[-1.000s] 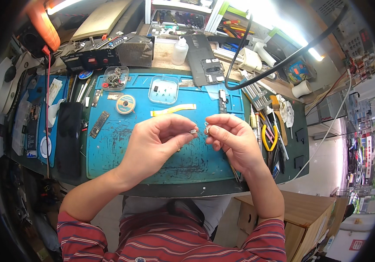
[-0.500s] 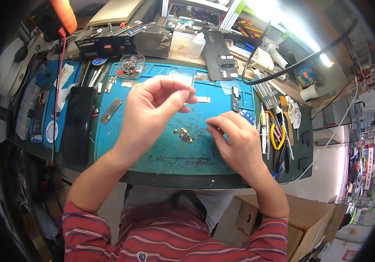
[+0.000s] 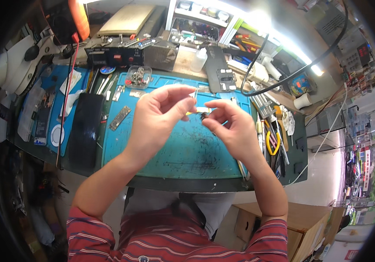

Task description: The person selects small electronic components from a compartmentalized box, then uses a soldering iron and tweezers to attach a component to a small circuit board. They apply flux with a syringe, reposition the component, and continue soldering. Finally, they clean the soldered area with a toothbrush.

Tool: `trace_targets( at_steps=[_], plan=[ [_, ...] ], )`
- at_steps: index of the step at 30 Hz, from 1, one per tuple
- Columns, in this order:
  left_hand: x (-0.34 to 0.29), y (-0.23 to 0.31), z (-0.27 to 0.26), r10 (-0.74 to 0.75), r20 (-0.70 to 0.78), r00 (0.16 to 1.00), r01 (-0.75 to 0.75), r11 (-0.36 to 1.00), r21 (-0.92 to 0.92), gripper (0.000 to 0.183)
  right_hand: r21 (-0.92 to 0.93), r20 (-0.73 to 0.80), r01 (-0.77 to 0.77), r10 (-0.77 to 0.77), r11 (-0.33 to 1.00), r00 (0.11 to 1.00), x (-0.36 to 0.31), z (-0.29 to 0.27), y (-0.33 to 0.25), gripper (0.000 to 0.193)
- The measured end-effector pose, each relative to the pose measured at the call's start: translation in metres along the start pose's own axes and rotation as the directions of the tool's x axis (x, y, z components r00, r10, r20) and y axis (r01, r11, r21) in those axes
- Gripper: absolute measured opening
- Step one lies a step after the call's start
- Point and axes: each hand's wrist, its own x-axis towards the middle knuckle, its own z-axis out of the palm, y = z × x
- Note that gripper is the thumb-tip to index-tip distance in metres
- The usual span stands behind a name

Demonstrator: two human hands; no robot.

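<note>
Over the blue work mat (image 3: 152,163), my left hand (image 3: 159,111) is raised with thumb and forefinger pinched together. A thin, pale sliver sticks up at its fingertips, too small to name. Close by on the right, my right hand (image 3: 235,129) pinches a small dark circuit board (image 3: 204,115) between thumb and forefinger; the fingers hide part of it. The two hands' fingertips are near each other but apart. Behind them on the mat lies a small white-and-yellow strip (image 3: 203,110), partly covered.
A long narrow board (image 3: 120,118) lies on the mat's left side. Behind it stands a clear box of small metal parts (image 3: 138,77). A white squeeze bottle (image 3: 199,60) is at the back. Yellow-handled pliers (image 3: 273,144) and several tools lie right; a black slab (image 3: 84,129) lies left.
The small circuit board has left the mat and is now in my right hand. That hand has come up and left, close to my left hand, which stays pinched. The view has shifted slightly.
</note>
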Motion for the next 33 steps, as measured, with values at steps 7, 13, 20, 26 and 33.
trace_targets(
  at_steps=[7,13,20,26,33],
  plan=[
    [-0.005,-0.007,0.001,-0.17,0.062,0.984,0.174,0.981,-0.08,0.013,0.472,0.049,-0.085,0.07,0.878,0.996,-0.001,-0.003,0.013,0.024],
    [-0.01,-0.009,0.004,-0.239,0.071,0.968,0.245,0.965,-0.089,0.017,0.538,0.056,-0.088,0.069,0.838,0.996,-0.009,0.002,0.018,0.02],
    [-0.011,-0.009,0.006,-0.259,0.066,0.964,0.265,0.959,-0.101,0.022,0.562,0.059,-0.072,0.047,0.824,0.997,-0.011,0.003,0.02,0.021],
    [-0.01,-0.008,0.006,-0.282,0.068,0.957,0.288,0.952,-0.102,0.027,0.568,0.076,-0.078,0.042,0.819,0.996,-0.013,0.003,0.019,0.021],
    [-0.01,-0.006,0.007,-0.322,0.053,0.945,0.327,0.937,-0.125,0.03,0.56,0.091,-0.073,0.026,0.825,0.995,-0.013,0.002,0.017,0.021]
  ],
)
